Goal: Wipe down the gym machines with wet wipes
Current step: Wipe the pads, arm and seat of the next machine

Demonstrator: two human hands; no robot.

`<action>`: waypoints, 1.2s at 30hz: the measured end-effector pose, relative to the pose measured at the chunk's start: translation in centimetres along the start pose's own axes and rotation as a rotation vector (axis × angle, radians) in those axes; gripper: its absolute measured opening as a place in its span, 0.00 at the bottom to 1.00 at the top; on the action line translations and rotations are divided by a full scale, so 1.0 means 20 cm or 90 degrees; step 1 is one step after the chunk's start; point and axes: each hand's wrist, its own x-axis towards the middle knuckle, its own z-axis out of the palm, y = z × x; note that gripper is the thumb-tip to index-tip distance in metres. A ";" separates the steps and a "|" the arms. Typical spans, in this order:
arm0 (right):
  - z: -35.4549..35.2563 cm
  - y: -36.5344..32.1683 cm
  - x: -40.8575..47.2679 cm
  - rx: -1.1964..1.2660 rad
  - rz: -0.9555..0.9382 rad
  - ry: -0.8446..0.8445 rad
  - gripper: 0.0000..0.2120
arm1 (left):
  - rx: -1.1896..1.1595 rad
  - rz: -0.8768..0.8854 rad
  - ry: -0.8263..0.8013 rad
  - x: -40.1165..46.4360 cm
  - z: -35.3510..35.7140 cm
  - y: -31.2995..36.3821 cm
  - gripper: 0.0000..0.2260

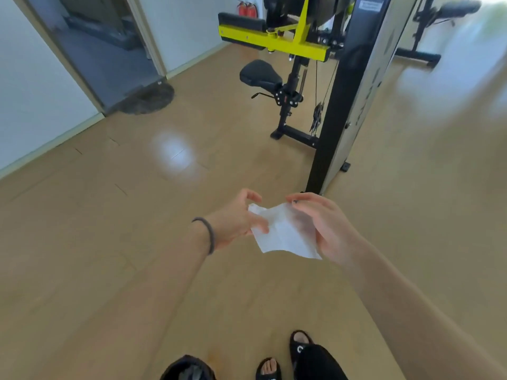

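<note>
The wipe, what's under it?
Under the wet wipe, held by the left hand and right hand, is wooden floor. The patch directly beneath is covered.

Left hand and right hand hold a wet wipe between them — gym machine beyond.

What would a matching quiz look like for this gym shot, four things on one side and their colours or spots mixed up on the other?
Things:
1. wet wipe
2. machine arm
3. seat
4. hair tie

Descriptions:
A. black, on a post of the machine
B. white, held between both hands
C. grey, round the left wrist
D. yellow, above the seat

Pairs: 1-B, 2-D, 3-A, 4-C
</note>
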 end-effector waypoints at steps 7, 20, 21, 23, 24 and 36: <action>-0.15 -0.39 0.68 -0.020 -0.023 -0.013 0.09 | 0.274 0.061 0.043 0.62 -0.20 0.50 0.09; 0.03 -1.08 1.90 -0.064 0.061 0.049 0.12 | 0.381 0.156 0.138 1.58 -0.81 1.13 0.09; 0.07 -1.12 2.00 -0.072 0.061 0.051 0.13 | 0.368 0.167 0.141 1.67 -0.88 1.16 0.10; 0.16 -1.20 2.21 -0.081 0.059 0.058 0.12 | 0.369 0.190 0.138 1.83 -1.03 1.23 0.10; 0.21 -1.23 2.32 -0.078 0.057 0.062 0.11 | 0.378 0.203 0.134 1.91 -1.11 1.27 0.10; 0.69 -1.79 3.39 0.136 0.026 0.045 0.13 | 0.316 0.212 0.076 2.83 -2.02 1.80 0.14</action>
